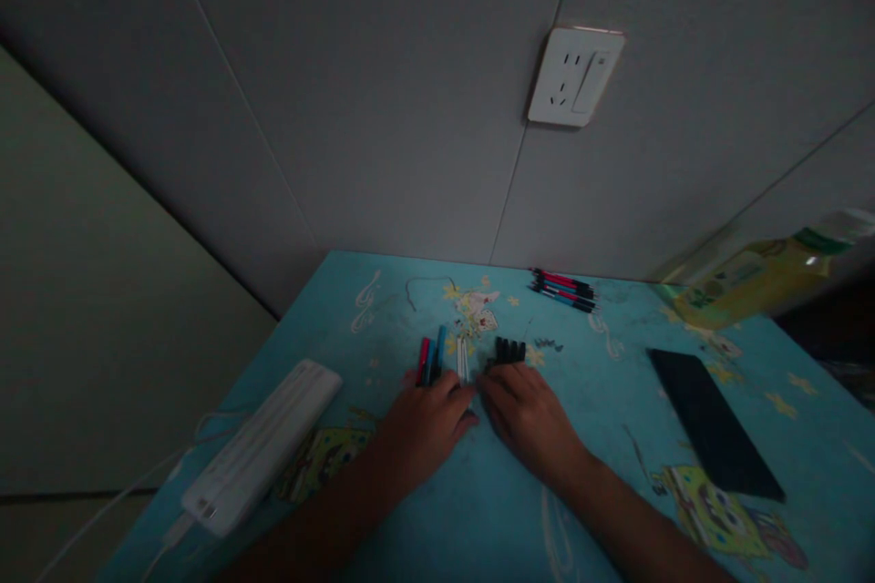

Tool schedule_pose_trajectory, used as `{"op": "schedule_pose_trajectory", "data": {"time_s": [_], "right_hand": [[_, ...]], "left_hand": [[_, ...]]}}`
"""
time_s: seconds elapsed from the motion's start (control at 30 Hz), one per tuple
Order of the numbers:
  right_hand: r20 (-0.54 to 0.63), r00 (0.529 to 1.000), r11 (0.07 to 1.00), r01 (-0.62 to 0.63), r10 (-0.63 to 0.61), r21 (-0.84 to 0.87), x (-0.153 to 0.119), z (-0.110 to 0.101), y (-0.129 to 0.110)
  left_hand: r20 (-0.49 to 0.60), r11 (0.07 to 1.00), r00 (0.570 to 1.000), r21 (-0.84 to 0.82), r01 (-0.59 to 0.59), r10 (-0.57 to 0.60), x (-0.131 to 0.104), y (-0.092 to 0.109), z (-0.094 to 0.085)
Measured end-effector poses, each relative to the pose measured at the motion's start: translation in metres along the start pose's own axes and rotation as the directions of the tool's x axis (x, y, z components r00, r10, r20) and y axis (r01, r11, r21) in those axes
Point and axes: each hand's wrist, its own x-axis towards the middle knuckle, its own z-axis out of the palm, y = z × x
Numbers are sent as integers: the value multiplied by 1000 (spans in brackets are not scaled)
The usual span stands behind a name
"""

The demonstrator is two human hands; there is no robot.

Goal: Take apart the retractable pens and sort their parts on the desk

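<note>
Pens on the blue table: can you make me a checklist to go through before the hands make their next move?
1. Left hand at the red and blue pens: ok, it covers their near ends.
2. Right hand at the black pens: ok.
3. White pens free of both hands: cannot tell, their near ends are hard to see.
4. Firm grip: cannot tell, the fingertips are partly hidden.
5. Bundle near the wall apart from both hands: ok.

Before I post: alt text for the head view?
A person's left hand covers the near ends of red and blue pens, the right hand those of black pens, with slim white sticks between. Farther back on a blue cartoon-print tabletop lie red, blue and black writing tools.
</note>
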Motion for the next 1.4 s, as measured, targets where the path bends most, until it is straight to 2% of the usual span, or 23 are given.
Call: {"op": "schedule_pose_trajectory", "data": {"time_s": [0.33, 0.53, 0.6, 0.7, 0.77, 0.83, 0.9, 1.0, 1.1, 1.17, 1.23, 1.33, 1.4], "right_hand": [[-6, 1000, 999, 1, -1, -32, 2, -1, -2], [-3, 1000, 999, -11, 11, -42, 3, -2, -2], [-26, 1000, 1000, -7, 7, -6, 2, -3, -2], [-66, 998, 991, -7, 16, 133, -1, -8, -6], [-78, 997, 966, -8, 30, 258, -4, -11, -11], [-68, 998, 933, 8, 17, 360, -6, -15, -18], [-50, 999, 907, 34, -14, 421, -8, -17, -24], [-44, 998, 875, 59, -44, 481, -9, -18, -30], [-49, 998, 846, 49, -27, 531, -11, -18, -32], [-74, 997, 827, 46, -6, 560, -12, -17, -31], [-122, 992, 807, 44, 35, 589, -13, -16, -28], [-156, 966, 757, -58, 208, 651, -13, -17, -16], [-144, 926, 702, -157, 349, 695, -12, -18, -6]], "left_hand": [[-30, 994, 1000, 106, -6, 9, 6, -3, 11], [-76, 997, 997, 70, -18, 23, 6, -3, 13], [-137, 1000, 990, 5, -15, 15, 4, -2, 13], [-307, 973, 952, -219, -76, 6, 1, 2, 9], [-431, 899, 902, -403, -169, -24, 0, 5, 5], [-495, 792, 864, -563, -237, -93, -2, 9, 2], [-480, 664, 860, -702, -257, -174, -4, 13, 0], [-399, 456, 888, -849, -266, -226, -7, 19, 1], [-354, 325, 903, -907, -267, -245, -9, 24, 4], [-326, 316, 904, -919, -235, -276, -8, 24, 4], [-282, 357, 903, -921, -159, -325, -6, 23, 2], [-224, 444, 892, -896, -29, -393, 0, 18, 2], [-181, 477, 906, -878, 25, -381, 4, 15, 5]]}}
